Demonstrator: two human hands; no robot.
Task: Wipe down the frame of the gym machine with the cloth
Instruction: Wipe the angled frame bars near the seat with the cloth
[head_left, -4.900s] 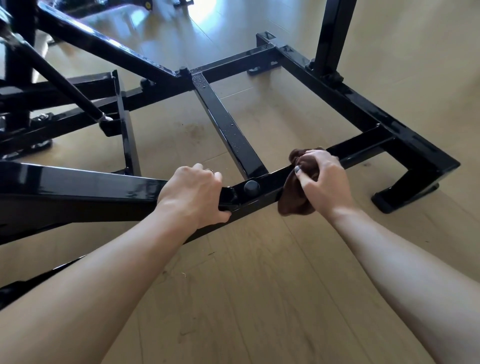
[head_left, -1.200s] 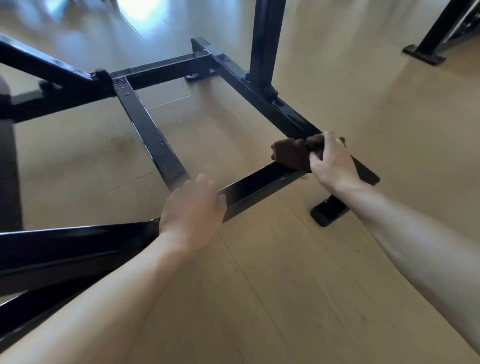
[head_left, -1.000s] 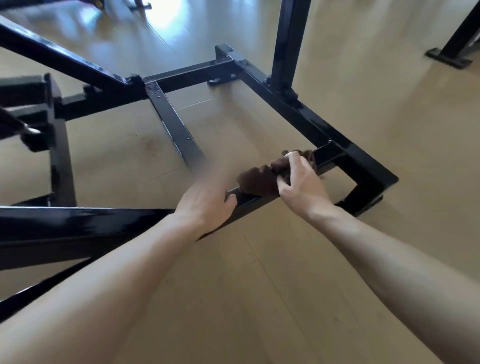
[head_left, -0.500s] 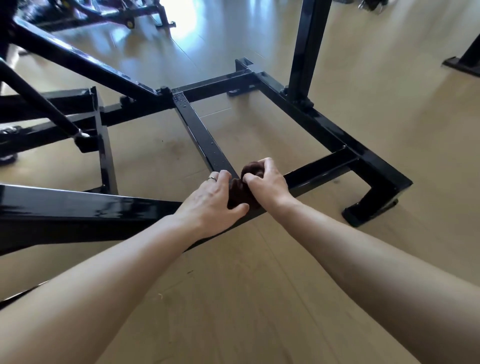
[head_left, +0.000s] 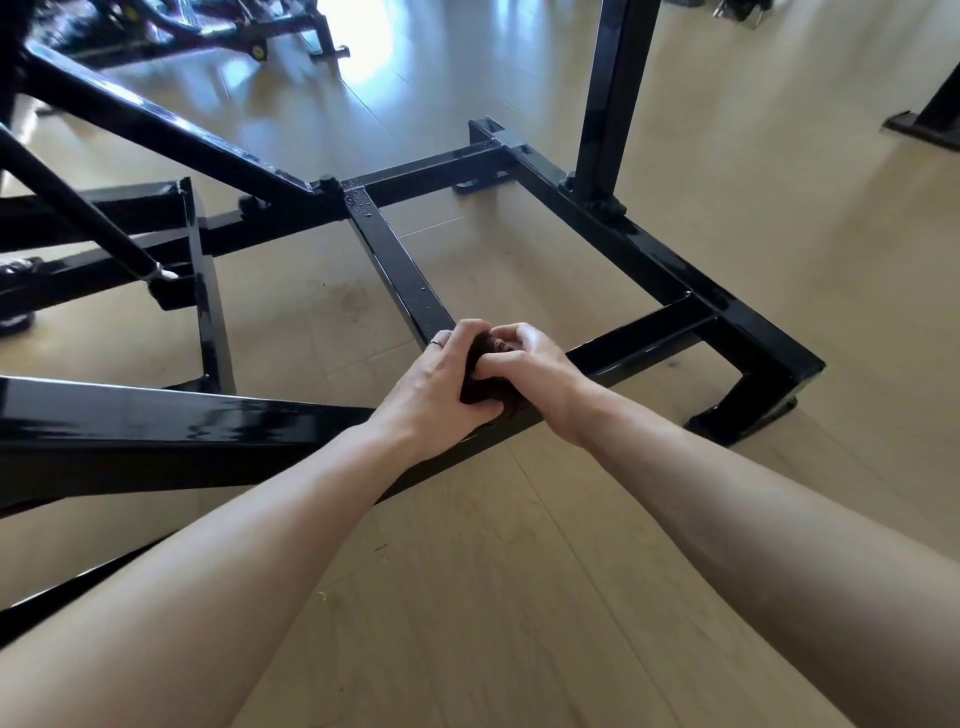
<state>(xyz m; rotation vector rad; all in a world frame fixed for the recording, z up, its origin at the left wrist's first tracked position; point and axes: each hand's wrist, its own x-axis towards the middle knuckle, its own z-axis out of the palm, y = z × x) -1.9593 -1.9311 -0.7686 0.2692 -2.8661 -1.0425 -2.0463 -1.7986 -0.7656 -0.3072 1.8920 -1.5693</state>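
The gym machine's black steel frame (head_left: 639, 338) lies low over the wooden floor. A dark brown cloth (head_left: 482, 387) is bunched on the front bar, where the middle cross bar (head_left: 400, 265) joins it. My right hand (head_left: 535, 374) grips the cloth from the right with curled fingers. My left hand (head_left: 439, 384) closes on it from the left, fingers over the top and thumb below. Most of the cloth is hidden between the two hands. Water droplets sit on the cross bar.
A black upright post (head_left: 613, 78) rises from the right rail, which ends in a foot (head_left: 743, 410). Slanted struts and a low sub-frame (head_left: 202, 291) fill the left. Another machine (head_left: 208, 31) stands at the back, and a separate base (head_left: 924, 124) at far right.
My right hand slid the cloth left along the front bar from the right corner to the junction. My left hand, earlier on the bar, now holds the cloth too.
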